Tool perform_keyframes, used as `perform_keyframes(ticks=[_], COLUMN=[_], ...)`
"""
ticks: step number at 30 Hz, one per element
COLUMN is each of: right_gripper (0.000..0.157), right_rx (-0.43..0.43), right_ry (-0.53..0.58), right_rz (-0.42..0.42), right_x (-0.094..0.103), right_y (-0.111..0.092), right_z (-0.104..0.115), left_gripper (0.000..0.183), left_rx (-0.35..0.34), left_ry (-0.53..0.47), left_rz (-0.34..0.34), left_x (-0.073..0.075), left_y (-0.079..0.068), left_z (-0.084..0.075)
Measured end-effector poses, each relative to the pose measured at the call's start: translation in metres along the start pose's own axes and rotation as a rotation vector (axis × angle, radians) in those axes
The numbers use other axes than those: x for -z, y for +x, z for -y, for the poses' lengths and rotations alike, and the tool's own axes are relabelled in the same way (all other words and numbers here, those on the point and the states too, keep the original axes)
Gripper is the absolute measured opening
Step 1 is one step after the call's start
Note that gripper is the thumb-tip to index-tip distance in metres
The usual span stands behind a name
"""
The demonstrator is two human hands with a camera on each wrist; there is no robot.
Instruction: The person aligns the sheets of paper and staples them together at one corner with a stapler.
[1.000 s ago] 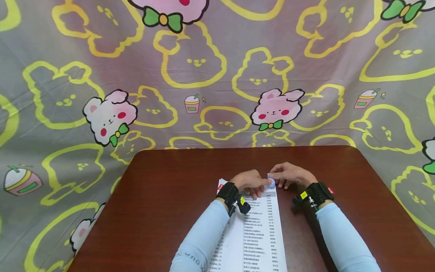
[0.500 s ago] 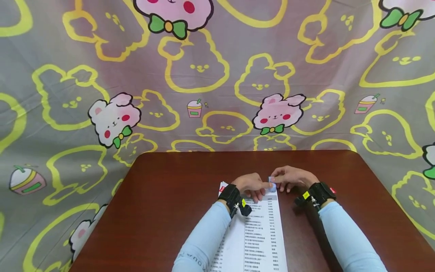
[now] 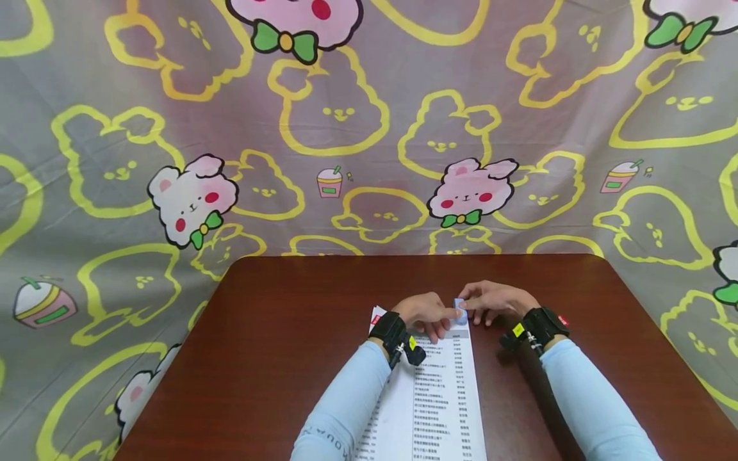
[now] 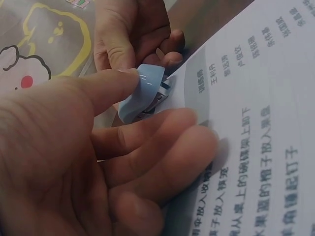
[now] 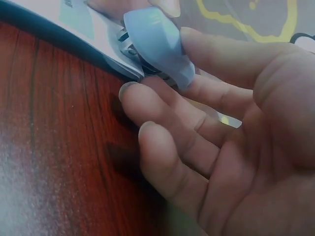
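Observation:
A small light-blue stapler (image 3: 460,311) sits at the top right corner of a stack of printed sheets (image 3: 438,397), with the paper edge in its mouth. Its metal parts show in the right wrist view, below the blue cover (image 5: 155,37). My left hand (image 3: 425,314) pinches the stapler, its thumb on the blue cover and the index finger on the far side; the other fingers lie over the paper. From the right, my right hand (image 3: 496,299) holds the stapler's end between thumb and index finger, while its remaining fingers curl loosely near the tabletop.
The sheets lie on a dark red-brown wooden table (image 3: 277,358), running toward its front edge. A red label (image 3: 377,319) shows by the stack's top left corner. Behind the table hangs a patterned cloth (image 3: 369,128). Both wrists carry black straps with cameras.
Both hands stay at the paper corner with the stapler between them. The blue cover looks narrower and more in line than half a second ago. The head view has shifted slightly.

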State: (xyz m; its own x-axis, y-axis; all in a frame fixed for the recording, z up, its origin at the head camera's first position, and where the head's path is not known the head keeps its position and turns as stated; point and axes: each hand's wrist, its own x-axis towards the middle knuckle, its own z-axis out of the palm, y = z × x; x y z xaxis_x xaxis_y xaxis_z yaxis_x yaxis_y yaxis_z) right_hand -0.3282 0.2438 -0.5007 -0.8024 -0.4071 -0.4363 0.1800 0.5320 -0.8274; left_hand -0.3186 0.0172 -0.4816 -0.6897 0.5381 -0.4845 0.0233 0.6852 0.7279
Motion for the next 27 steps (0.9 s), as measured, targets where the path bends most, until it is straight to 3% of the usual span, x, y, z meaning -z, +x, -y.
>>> perform_keyframes(ticks=[11,22,27], right_gripper=[0.042,0.042,0.041], right_rx=[-0.049,-0.051,-0.04], right_ry=[-0.058,-0.147,-0.151], right_rz=[-0.024,-0.031,-0.033], right_x=[-0.002,-0.006,-0.005], right_y=[0.0,-0.005,-0.006], right_z=[0.006,0.012,0.012], left_gripper=[0.048,0.048,0.05], left_rx=[0.002,0.009,0.028], left_ry=[-0.008,-0.019,-0.032], left_rz=[0.012,0.096,0.078], left_x=[-0.001,0.003,0.003], left_y=[0.003,0.004,0.004], left_z=[0.002,0.001,0.002])
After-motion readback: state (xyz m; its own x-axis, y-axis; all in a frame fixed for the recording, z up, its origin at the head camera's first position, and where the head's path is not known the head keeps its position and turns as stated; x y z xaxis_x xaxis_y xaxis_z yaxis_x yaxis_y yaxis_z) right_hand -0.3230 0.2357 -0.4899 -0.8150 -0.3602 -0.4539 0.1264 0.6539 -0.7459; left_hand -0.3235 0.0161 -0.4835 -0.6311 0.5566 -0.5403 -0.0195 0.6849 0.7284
